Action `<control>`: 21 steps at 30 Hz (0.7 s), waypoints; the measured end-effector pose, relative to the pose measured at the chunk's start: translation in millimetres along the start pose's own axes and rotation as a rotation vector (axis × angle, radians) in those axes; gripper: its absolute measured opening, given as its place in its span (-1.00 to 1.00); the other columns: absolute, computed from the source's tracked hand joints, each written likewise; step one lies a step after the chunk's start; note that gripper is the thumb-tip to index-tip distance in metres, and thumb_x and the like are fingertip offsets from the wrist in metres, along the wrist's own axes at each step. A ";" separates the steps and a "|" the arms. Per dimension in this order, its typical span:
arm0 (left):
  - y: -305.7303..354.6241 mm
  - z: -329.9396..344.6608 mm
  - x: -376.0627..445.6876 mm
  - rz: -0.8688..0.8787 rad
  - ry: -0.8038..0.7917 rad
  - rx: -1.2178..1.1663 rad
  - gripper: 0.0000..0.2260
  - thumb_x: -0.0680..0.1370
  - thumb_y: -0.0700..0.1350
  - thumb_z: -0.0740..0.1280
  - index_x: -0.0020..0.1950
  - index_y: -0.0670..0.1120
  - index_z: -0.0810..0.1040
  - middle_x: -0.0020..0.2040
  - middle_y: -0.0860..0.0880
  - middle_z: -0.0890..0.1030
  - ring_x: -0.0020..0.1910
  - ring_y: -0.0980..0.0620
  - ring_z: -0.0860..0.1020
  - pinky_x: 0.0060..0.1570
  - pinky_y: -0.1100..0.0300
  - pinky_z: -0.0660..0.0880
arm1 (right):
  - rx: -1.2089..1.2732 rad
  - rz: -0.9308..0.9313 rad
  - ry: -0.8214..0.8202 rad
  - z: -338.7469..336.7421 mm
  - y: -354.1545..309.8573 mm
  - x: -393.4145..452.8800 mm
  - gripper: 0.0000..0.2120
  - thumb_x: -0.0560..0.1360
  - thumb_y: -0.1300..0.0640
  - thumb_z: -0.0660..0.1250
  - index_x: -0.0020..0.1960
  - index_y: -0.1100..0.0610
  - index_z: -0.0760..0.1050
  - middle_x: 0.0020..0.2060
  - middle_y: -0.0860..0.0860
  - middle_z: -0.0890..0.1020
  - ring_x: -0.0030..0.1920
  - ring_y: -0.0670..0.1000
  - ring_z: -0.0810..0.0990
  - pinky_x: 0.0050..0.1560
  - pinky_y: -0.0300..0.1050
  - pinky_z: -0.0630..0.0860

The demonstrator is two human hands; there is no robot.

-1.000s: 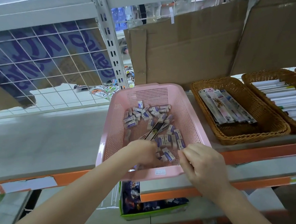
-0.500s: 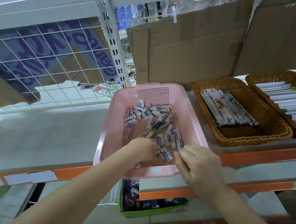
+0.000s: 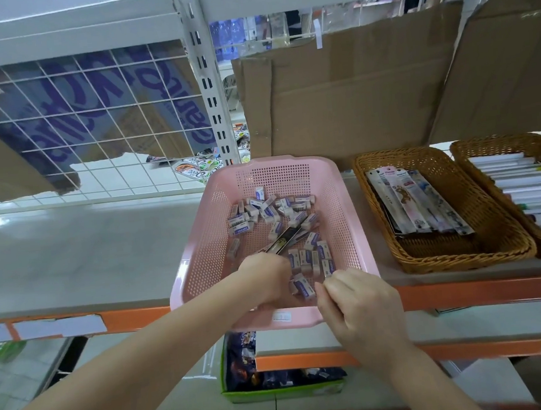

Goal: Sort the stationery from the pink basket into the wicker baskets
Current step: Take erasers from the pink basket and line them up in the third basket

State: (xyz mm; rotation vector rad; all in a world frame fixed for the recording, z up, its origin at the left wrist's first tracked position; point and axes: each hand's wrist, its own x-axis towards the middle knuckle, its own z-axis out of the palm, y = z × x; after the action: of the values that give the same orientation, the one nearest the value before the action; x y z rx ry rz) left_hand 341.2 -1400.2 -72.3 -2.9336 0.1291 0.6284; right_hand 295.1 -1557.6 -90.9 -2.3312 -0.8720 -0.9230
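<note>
Left hand [image 3: 266, 279] grip around dark packet [image 3: 284, 240]

Both forearms come in from the lower edge, bare to the elbow. The left arm enters from 8 o'clock and runs up toward 2 o'clock; the left hand [image 3: 266, 279] lies knuckles up, fingers curled under. Whether they hold anything cannot be told. The right arm enters from 5 o'clock, wrist bent toward 11 o'clock. The right hand [image 3: 360, 308] shows its back, fingers curled, tips just beside the left hand at 3 o'clock.
</note>
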 end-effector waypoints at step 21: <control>-34.1 5.2 -12.2 0.027 0.190 0.010 -0.66 0.41 0.18 0.39 0.07 0.01 0.51 -0.11 0.01 0.59 -0.18 -0.05 0.52 -0.28 0.16 0.41 | -0.005 -0.038 -0.376 -16.3 4.6 17.9 -0.69 0.54 0.04 0.17 -0.33 0.08 0.49 -0.43 -0.08 0.50 -0.41 -0.09 0.45 -0.45 -0.28 0.35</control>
State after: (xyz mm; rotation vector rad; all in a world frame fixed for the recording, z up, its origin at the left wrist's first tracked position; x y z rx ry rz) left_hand 331.9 -1365.1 -67.9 -2.9807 0.1913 0.3498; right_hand 301.6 -1564.1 -68.0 -2.5436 -1.0617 -0.5044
